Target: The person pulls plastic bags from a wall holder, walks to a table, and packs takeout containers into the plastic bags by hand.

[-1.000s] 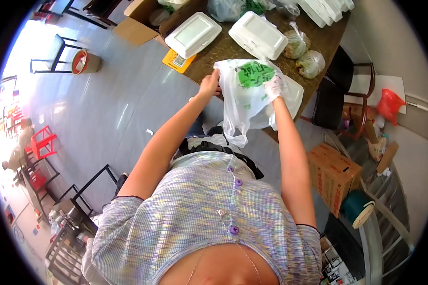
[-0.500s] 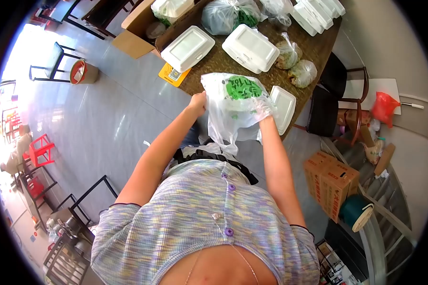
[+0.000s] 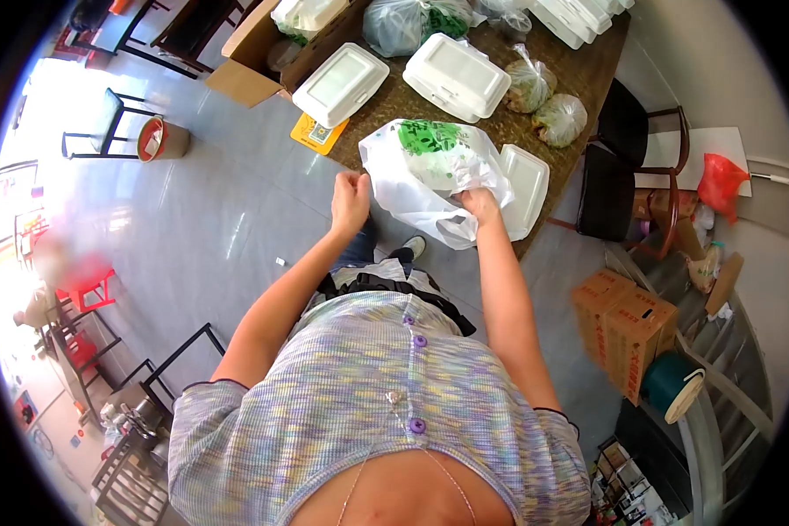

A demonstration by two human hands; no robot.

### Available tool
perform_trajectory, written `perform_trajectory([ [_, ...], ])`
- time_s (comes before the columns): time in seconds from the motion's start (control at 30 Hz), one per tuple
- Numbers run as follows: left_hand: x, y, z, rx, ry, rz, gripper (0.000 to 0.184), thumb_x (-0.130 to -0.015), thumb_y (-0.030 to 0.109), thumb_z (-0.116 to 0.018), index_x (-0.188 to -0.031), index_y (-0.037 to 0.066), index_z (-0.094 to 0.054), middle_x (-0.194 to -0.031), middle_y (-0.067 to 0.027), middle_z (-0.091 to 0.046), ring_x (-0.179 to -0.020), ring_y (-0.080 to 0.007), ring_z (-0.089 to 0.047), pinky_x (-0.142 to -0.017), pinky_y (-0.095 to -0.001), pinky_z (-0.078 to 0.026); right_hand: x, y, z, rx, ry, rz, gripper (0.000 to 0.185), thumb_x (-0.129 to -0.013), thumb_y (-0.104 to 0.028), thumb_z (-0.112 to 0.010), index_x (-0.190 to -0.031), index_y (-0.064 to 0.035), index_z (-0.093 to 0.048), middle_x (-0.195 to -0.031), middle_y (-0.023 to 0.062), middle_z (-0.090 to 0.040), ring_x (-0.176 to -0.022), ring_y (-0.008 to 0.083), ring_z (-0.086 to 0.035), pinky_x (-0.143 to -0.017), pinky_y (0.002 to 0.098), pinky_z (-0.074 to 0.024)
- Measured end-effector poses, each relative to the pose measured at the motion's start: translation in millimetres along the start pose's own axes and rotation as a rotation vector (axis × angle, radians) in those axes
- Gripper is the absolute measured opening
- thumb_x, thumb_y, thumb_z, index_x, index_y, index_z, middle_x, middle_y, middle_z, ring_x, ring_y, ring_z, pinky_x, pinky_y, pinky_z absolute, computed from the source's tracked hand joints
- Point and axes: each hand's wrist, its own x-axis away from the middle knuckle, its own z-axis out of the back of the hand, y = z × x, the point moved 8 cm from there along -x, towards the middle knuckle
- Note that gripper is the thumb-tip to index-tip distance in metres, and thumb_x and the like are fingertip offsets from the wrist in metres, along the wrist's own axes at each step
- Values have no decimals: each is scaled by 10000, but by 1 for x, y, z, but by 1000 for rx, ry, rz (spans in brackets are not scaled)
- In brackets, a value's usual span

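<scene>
A white plastic bag with green print hangs at the near edge of the table, bulging open. My right hand is closed on the bag's gathered plastic at its right side, near a handle loop. My left hand is curled into a fist close to the bag's left edge; whether any plastic is between its fingers is hidden. Just right of the bag, partly behind it, lies a white foam lunch box. Another closed lunch box sits beyond the bag, and a third box is to its left.
On the brown table are tied bags of food, stacked foam boxes and a yellow QR card. A cardboard box stands at the back left. Black chairs and a carton are on the right.
The bag has been lifted slightly and spread fuller. My left hand has moved left and down, off the bag's edge. My right hand has shifted slightly left on the bag.
</scene>
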Motion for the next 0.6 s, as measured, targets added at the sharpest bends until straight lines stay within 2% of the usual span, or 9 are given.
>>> perform_trajectory([
  [0.03,11,24,-3,42,-135,-89,269,-824,227,-559,-935,-14,-514,-828,-125,-579,-744,-246,-580,-667,-350,-474,-11,17,-6,-270,92,21,363,-855,-298,-457,-1126,-63,-516,-1089,114,-568,-1019,265,-528,-775,414,-451],
  [0.13,68,140,-22,25,-648,-420,418,-774,346,-610,-1006,17,-498,-926,-115,-574,-832,-271,-561,-748,-375,-444,-15,-1,7,-155,130,19,360,-848,-284,-469,-1129,-63,-515,-1093,118,-565,-1015,264,-527,-780,412,-447],
  [0.2,104,166,-57,-240,-633,-883,510,-690,405,-664,-991,23,-510,-975,-104,-547,-904,-274,-530,-802,-386,-398,-14,-9,10,-112,160,26,359,-843,-274,-477,-1131,-63,-515,-1096,121,-563,-1012,264,-526,-783,411,-444],
  [0.27,118,147,-99,-715,-609,-1023,606,-605,458,-695,-1002,35,-520,-1001,-98,-521,-924,-248,-515,-798,-356,-368,-10,-12,10,-93,187,32,358,-839,-265,-484,-1134,-64,-514,-1099,123,-562,-1009,264,-526,-786,410,-441],
  [0.37,134,128,-136,-1014,-495,-1243,516,-666,411,-644,-982,12,-562,-926,-105,-581,-870,-251,-550,-800,-375,-356,-3,-11,9,-70,207,35,358,-831,-250,-496,-1137,-64,-514,-1103,127,-559,-1004,264,-524,-790,409,-436],
  [0.47,134,102,-166,-1004,-556,-1163,295,-716,296,-599,-885,56,-631,-865,-67,-610,-848,-227,-559,-788,-374,-346,-8,-9,11,-82,198,49,359,-824,-236,-508,-1140,-65,-513,-1107,131,-556,-1000,264,-523,-795,408,-431],
  [0.53,131,103,-160,-1056,-728,-1038,171,-735,199,-558,-817,104,-674,-837,-29,-631,-847,-214,-564,-720,-390,-361,-24,-10,18,-109,173,79,361,-819,-227,-515,-1142,-65,-512,-1109,134,-554,-997,264,-522,-798,407,-428],
  [0.6,126,86,-167,-1242,-739,-937,194,-728,201,-563,-858,127,-685,-903,-18,-639,-877,-212,-559,-659,-414,-375,-34,-17,19,-146,151,122,363,-815,-217,-523,-1144,-65,-512,-1112,136,-553,-994,264,-521,-801,406,-425],
])
